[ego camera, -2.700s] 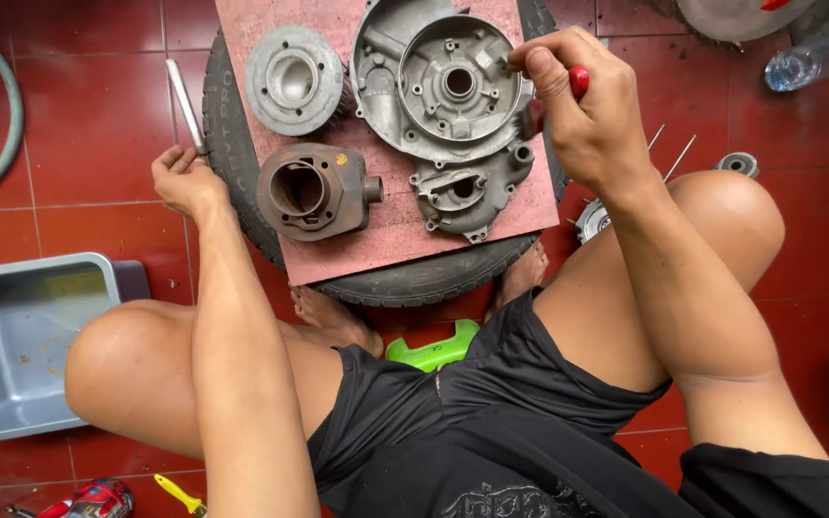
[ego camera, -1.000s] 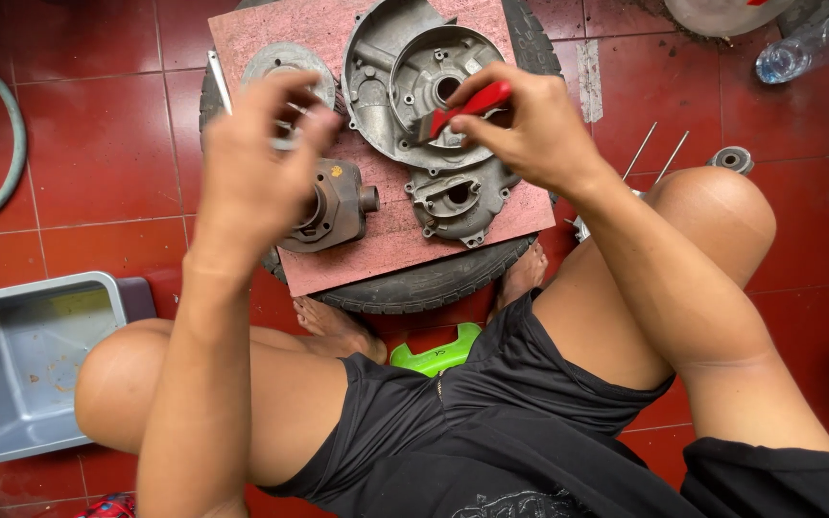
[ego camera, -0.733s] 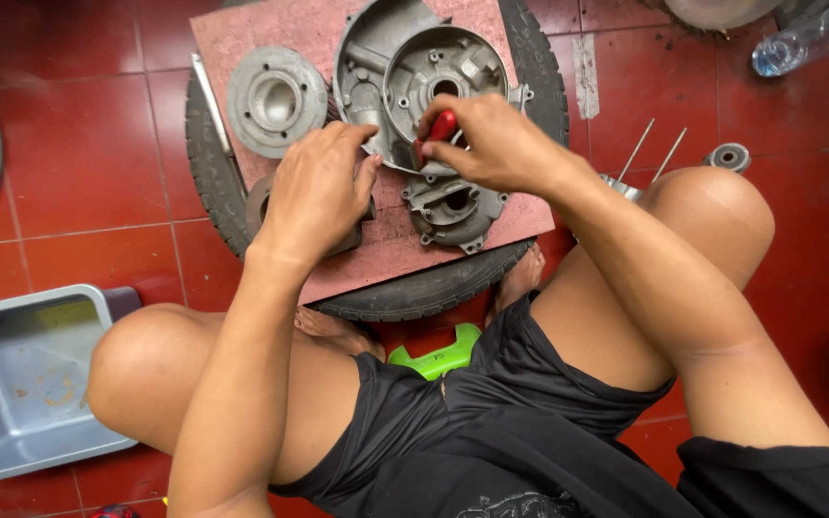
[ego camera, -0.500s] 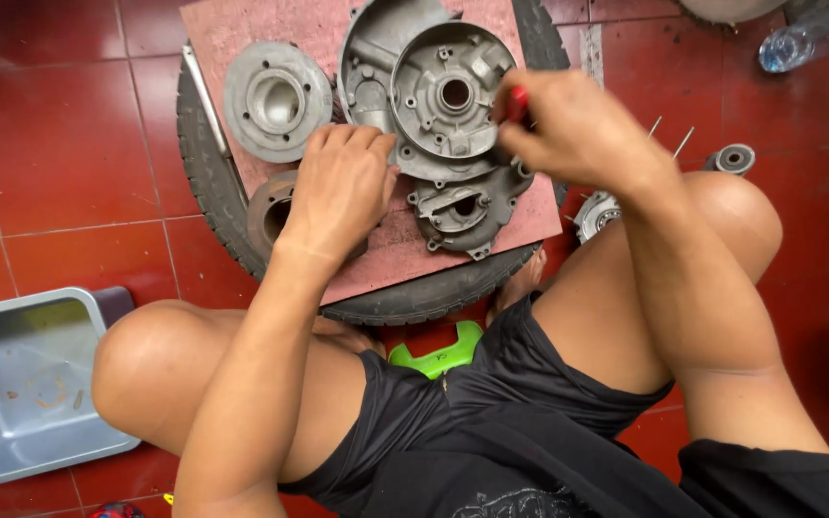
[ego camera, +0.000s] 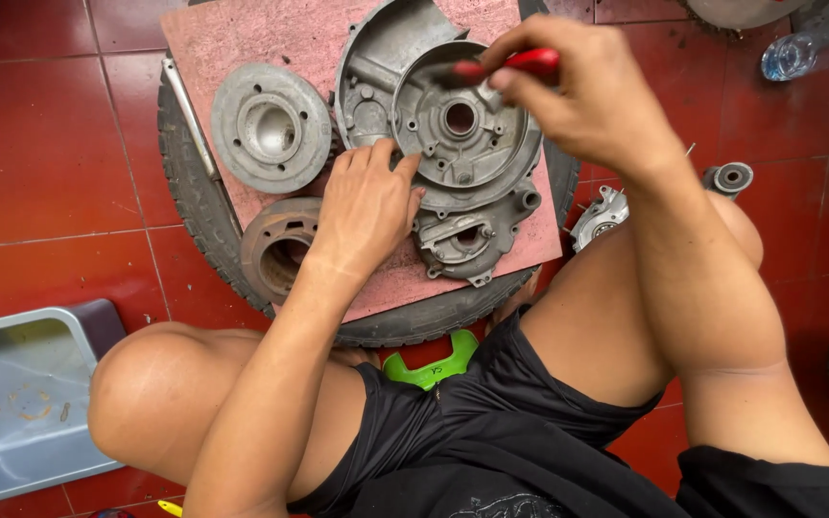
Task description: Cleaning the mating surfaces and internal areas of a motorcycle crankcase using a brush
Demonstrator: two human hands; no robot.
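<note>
Floor: red tiled floor (ego camera: 40, 144), where the person sits with knees spread so the work lies between them.
Tyre: black rubber tyre (ego camera: 194, 221) lying flat, a raised base for the work.
Board: pink flat board (ego camera: 261, 38) laid over the tyre, serving as a bench.
Tray: grey plastic tray (ego camera: 11, 403) at 8 o'clock, within arm's reach.
Casing: large grey cast-metal engine casing (ego camera: 462, 125) at the board's centre, open face up so its inside can be reached.
Left hand (ego camera: 367, 206): flat, fingers spread, pressing the casing's 8 o'clock edge, likely to steady it; grip closed on nothing.
Right hand (ego camera: 587, 96): at 1 o'clock, grip pinched shut around a red-handled tool (ego camera: 520, 65) whose tip, blurred, points into the casing.
Disc: round grey metal flange (ego camera: 271, 127) at 10 o'clock, set aside.
Cylinder: rusty finned cylinder (ego camera: 280, 251) at 7 o'clock, beside the left wrist.
</note>
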